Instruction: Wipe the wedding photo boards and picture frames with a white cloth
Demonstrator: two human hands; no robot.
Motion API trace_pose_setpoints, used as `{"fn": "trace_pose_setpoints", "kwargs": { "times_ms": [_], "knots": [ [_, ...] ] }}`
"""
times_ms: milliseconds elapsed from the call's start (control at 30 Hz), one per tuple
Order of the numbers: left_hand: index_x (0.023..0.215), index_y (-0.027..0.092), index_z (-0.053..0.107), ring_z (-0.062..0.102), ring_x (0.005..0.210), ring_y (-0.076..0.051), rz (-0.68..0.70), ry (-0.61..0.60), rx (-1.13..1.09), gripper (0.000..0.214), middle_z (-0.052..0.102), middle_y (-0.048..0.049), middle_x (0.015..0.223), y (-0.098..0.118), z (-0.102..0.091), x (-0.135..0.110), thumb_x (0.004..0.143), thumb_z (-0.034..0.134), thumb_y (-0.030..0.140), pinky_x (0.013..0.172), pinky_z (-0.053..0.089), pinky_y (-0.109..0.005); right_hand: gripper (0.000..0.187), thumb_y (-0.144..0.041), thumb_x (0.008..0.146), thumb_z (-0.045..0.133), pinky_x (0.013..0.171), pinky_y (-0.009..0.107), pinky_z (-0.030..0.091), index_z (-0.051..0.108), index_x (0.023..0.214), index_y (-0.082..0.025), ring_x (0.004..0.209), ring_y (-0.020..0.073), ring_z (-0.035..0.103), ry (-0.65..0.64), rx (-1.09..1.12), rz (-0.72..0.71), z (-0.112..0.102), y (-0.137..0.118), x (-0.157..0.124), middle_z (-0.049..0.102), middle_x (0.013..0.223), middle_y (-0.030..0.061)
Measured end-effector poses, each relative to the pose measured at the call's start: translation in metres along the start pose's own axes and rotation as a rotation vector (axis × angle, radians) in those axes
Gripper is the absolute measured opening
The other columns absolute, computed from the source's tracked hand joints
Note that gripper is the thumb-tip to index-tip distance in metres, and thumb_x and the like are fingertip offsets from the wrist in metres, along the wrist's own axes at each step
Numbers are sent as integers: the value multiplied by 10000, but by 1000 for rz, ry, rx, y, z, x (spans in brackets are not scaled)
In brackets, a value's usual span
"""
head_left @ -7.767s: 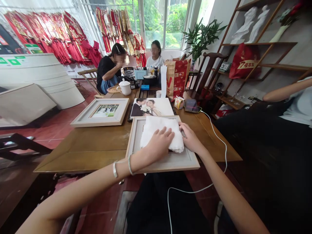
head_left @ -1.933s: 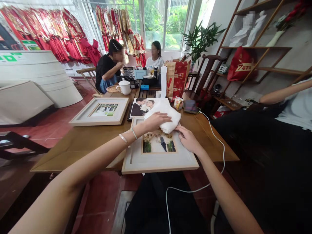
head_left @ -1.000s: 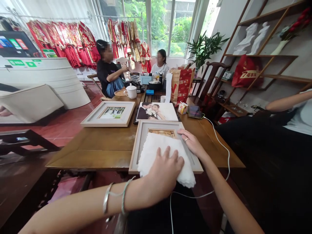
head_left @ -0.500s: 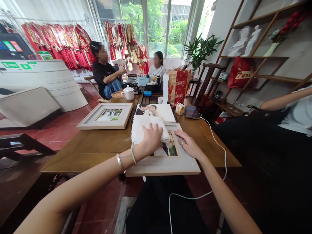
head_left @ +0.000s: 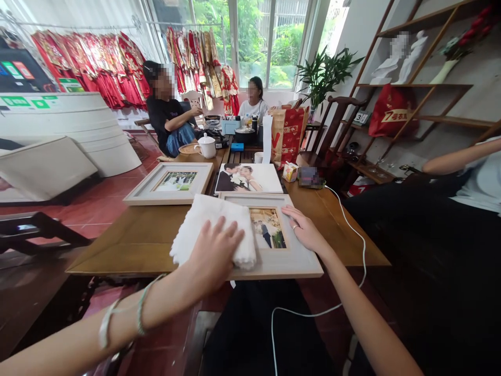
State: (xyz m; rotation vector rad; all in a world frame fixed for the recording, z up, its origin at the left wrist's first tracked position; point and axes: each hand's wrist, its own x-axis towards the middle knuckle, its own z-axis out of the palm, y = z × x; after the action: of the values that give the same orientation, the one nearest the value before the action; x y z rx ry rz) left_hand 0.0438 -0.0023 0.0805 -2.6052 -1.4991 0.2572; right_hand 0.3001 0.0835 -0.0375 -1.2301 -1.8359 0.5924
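My left hand [head_left: 217,245] lies flat on a folded white cloth [head_left: 207,214], fingers spread. The cloth covers the left part of a light wooden picture frame [head_left: 301,265] with a pale mat and a small wedding photo [head_left: 270,227]. My right hand [head_left: 305,230], with a ring on one finger, rests on the frame's right side, its fingers stretched out over the mat. Behind this frame lies a larger wedding print [head_left: 250,178]. A second framed photo [head_left: 178,181] lies flat to the left.
On the wooden table [head_left: 129,245] stand a white lidded cup [head_left: 206,146], a red and brown paper bag [head_left: 288,136], a small box [head_left: 290,172] and a phone [head_left: 311,177] with a white cable [head_left: 358,235]. Two people sit across; another person's arm [head_left: 462,158] is at right.
My left hand has moved left and toward me with the cloth, uncovering more of the small photo and the print behind. My right hand stays in about the same place.
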Motion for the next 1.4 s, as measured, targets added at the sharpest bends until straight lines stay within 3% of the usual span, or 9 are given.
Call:
{"fn": "trace_pose_setpoints", "kwargs": {
  "times_ms": [133,267,400,633,833,967,1100,1233,1400],
  "knots": [
    [1335,198,456,390,1296,-349,69,-158,-126,767,482,-100,1390,21,-14,-40,588,576,76,1014,389,-521,438,-105,797,435,1147,481,256,645,1158,-236,1297,217,449,16,19,-6,1,1,0,586,1298,60],
    [1362,209,424,387,1302,-350,47,-186,-155,805,449,-94,1420,27,-18,-48,582,562,65,991,425,-503,439,-101,796,427,1146,480,257,648,1154,-225,1296,217,450,13,19,-7,1,2,0,587,1297,69],
    [1358,180,417,351,1324,-354,-30,-57,-77,774,435,-126,1422,14,-3,-20,613,549,18,1012,383,-523,439,-105,795,435,1144,479,263,645,1156,-239,1294,213,452,14,30,-15,1,2,0,589,1295,59],
    [1327,180,434,376,1300,-307,-66,224,5,657,449,-112,1405,-32,22,60,696,471,0,1011,372,-479,449,-99,798,412,1144,473,267,639,1166,-218,1298,209,446,5,11,-9,0,1,-1,573,1312,72],
    [1319,179,431,378,1296,-299,-20,229,-6,655,450,-101,1402,-42,21,95,695,441,-21,983,391,-465,445,-113,802,428,1147,478,258,633,1177,-237,1300,213,443,17,31,-23,1,3,-2,574,1311,61],
    [1294,185,457,374,1302,-308,76,135,-51,671,465,-104,1390,-25,17,79,657,468,-26,990,387,-496,447,-108,798,428,1146,480,259,637,1169,-243,1300,210,443,25,32,-27,2,4,-2,578,1308,55],
    [1277,145,468,374,1298,-351,147,3,-137,644,488,-141,1360,10,5,35,647,498,13,998,369,-573,445,-105,794,414,1140,478,272,646,1153,-230,1290,211,456,21,16,-22,2,3,-1,583,1299,67],
    [1325,157,411,363,1312,-336,294,-88,-323,667,453,-115,1399,38,-14,-4,670,472,44,1018,379,-558,440,-112,798,411,1132,472,290,646,1153,-221,1288,210,458,12,13,-24,1,2,0,590,1290,73],
    [1361,154,344,385,1302,-309,329,-29,-417,689,449,-122,1393,48,-10,9,692,450,28,1023,398,-518,420,-133,803,422,1125,485,295,648,1146,-220,1280,220,468,7,6,-36,1,3,0,591,1288,84]
  ]
}}
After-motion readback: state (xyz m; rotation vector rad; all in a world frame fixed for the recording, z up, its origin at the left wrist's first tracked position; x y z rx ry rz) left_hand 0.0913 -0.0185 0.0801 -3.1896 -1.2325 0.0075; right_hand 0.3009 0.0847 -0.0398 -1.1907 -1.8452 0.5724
